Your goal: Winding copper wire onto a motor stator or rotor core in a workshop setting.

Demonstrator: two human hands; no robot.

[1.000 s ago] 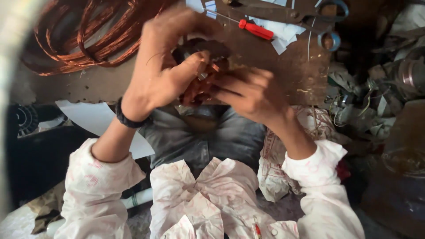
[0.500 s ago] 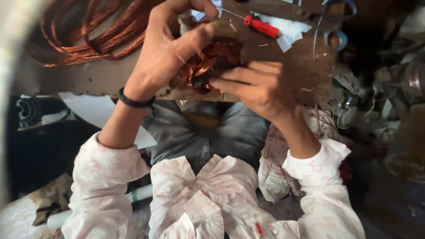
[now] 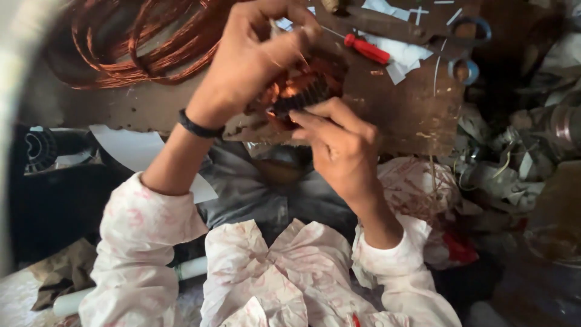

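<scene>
Gripping a dark, slotted motor core (image 3: 301, 97) wound with copper wire, right hand (image 3: 339, 142) closed on it from below, left hand (image 3: 251, 60) pinching at its top, above the brown tabletop (image 3: 411, 115). Lying nearby: copper wire coil (image 3: 139, 42), red screwdriver (image 3: 366, 49), scissors (image 3: 460, 42).

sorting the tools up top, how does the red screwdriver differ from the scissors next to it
The red screwdriver has one straight red handle; the scissors have two ring handles rimmed in blue. The screwdriver is the shorter and slimmer, the scissors longer and broader. Both lie flat on the brown work board among white paper scraps.
</scene>
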